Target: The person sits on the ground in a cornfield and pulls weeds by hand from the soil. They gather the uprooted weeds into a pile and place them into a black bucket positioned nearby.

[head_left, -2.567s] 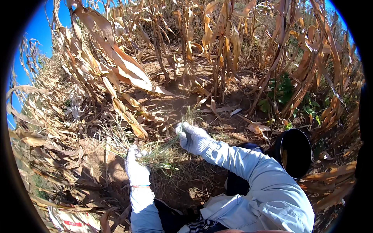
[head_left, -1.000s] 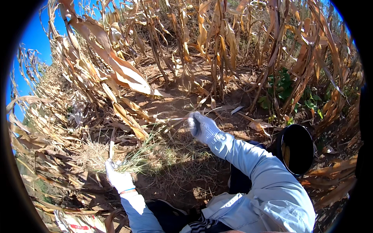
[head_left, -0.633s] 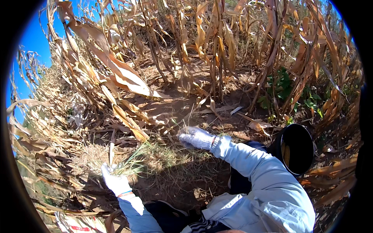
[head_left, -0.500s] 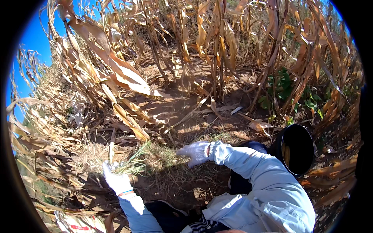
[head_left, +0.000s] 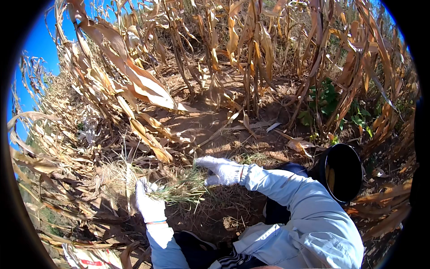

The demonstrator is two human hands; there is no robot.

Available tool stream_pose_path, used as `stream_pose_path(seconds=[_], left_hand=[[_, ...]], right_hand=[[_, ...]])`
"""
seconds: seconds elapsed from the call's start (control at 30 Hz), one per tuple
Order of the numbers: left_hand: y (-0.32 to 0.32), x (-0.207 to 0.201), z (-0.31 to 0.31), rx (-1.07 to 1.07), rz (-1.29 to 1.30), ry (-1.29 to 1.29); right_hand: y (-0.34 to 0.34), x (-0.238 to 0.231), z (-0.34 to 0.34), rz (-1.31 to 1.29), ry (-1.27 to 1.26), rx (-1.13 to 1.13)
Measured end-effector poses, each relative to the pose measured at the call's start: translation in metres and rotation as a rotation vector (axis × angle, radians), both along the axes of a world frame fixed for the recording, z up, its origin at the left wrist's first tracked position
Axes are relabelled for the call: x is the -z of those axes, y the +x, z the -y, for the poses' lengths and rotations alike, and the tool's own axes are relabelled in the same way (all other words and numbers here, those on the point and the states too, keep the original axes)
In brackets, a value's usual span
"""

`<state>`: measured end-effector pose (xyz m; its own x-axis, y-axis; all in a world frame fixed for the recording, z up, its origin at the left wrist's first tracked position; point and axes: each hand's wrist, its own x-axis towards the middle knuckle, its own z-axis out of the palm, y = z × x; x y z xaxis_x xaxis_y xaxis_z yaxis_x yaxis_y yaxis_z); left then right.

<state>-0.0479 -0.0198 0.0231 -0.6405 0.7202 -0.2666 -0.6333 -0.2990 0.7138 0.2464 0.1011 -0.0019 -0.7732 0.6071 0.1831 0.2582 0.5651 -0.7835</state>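
Observation:
White gloves cover both my hands. My left hand (head_left: 150, 201) is closed round a tuft of thin green and dry grass (head_left: 181, 187), whose blades stick out to the right over the ground. To the right of that grass, my right hand (head_left: 223, 171) is open, palm facing left, with its fingers stretched toward the tuft and the thumb apart below. Nothing shows in the right hand. The left fingertips are partly hidden by the blades.
A black bucket (head_left: 317, 172) with yellow corn cobs (head_left: 330, 178) in it stands by my right elbow. Dry corn stalks (head_left: 251, 58) rise ahead, with fallen leaves at left. A white sack (head_left: 92, 256) lies at lower left. Green leafy plants (head_left: 326, 99) grow at right.
My left hand has moved right with the grass, closer to the right hand. My right hand has shifted slightly left and up, and its thumb now shows apart from the fingers.

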Motion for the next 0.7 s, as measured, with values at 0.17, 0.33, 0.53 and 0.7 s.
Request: stream_pose_path(seconds=[0.17,0.33,0.53,0.7], left_hand=[[0.005,0.009,0.001,0.148,0.032,0.072],[0.009,0.005,-0.002,0.272,0.064,0.17],[0.004,0.005,-0.002,0.277,0.066,0.189],[0.008,-0.001,0.0,0.212,0.076,0.126]], right_hand=[[-0.007,-0.02,0.012,0.203,-0.173,-0.161],[-0.006,-0.004,0.018,0.279,-0.057,-0.216],[-0.01,0.01,0.018,0.239,-0.127,-0.275],[-0.009,-0.003,0.022,0.259,-0.126,-0.236]])
